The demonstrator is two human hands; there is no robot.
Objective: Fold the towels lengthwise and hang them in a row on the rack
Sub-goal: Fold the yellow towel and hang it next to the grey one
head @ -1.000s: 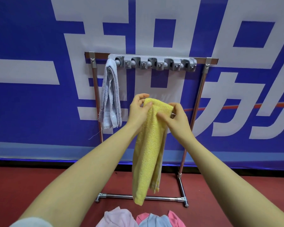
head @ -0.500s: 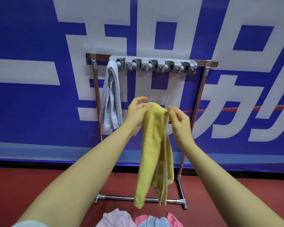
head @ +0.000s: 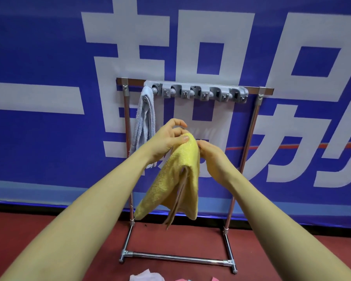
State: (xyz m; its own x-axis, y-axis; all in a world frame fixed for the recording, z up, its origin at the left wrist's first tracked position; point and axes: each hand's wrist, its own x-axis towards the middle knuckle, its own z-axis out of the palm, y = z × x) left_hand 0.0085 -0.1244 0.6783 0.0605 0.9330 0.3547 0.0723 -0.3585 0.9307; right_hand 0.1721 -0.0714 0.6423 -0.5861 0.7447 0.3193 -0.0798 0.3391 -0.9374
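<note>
- Yellow towel point(head: 178, 175) hangs folded in front of the rack point(head: 193, 90), held up at its top between both hands, below the grey clip bar point(head: 197, 93).
- Left hand point(head: 168, 138): thumb pinches the towel's top fold; the other fingers are curled above it.
- Right hand point(head: 211, 155) touches the towel's right top edge; its fingertips are hidden behind the cloth, so its grip cannot be told.
- A pale blue towel point(head: 144, 126) hangs from the bar's leftmost clip, its lower end hidden by the left wrist.
- Pink cloths point(head: 146, 277) on the red floor point(head: 49, 230) are cut off at the near edge.
</note>
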